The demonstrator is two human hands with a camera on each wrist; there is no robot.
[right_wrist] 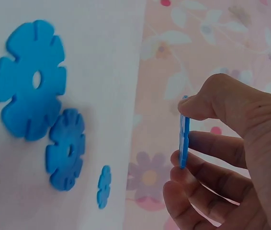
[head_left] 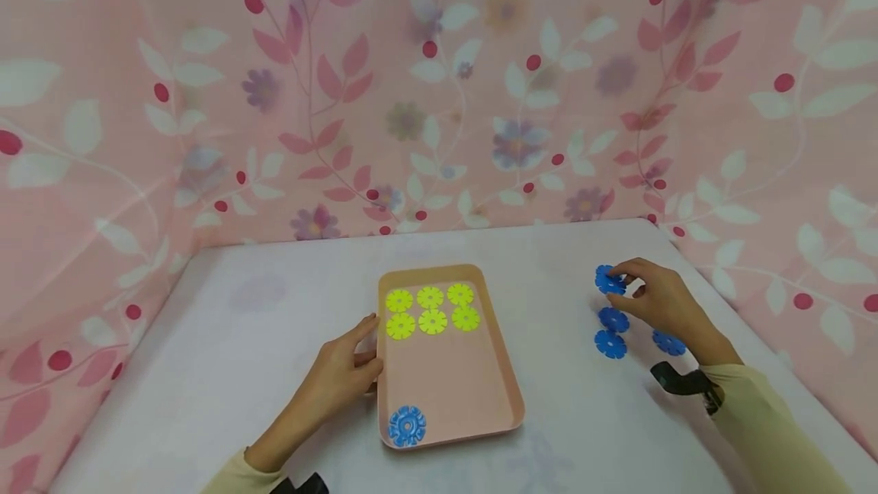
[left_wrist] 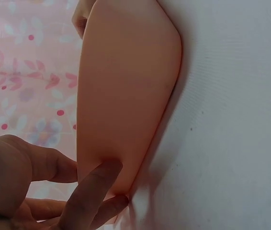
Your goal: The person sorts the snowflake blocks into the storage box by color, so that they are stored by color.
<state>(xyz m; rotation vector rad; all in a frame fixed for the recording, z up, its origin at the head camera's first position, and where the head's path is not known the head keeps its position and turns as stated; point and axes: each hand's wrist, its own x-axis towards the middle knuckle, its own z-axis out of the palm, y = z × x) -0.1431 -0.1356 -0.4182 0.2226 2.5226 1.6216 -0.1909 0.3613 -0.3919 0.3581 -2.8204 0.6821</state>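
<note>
My right hand (head_left: 655, 299) pinches a blue notched plastic disc (head_left: 607, 279) between thumb and fingers, above the right side of the table; the right wrist view shows that disc (right_wrist: 184, 139) edge-on. Below it lie more blue discs (head_left: 610, 344), one of them (head_left: 668, 342) beside the wrist. My left hand (head_left: 339, 363) holds the left rim of a shallow pink tray (head_left: 449, 383), and in the left wrist view its fingers (left_wrist: 95, 184) lie against the outer wall. Inside the tray, yellow-green discs (head_left: 432, 322) form two rows at the far end. A blue flower-shaped disc (head_left: 407, 425) occupies the near left corner.
A white cloth covers the table (head_left: 274, 303). Pink flowered fabric (head_left: 439, 97) hangs behind and along both sides. A dark strap-like device (head_left: 686, 381) sits on the right wrist.
</note>
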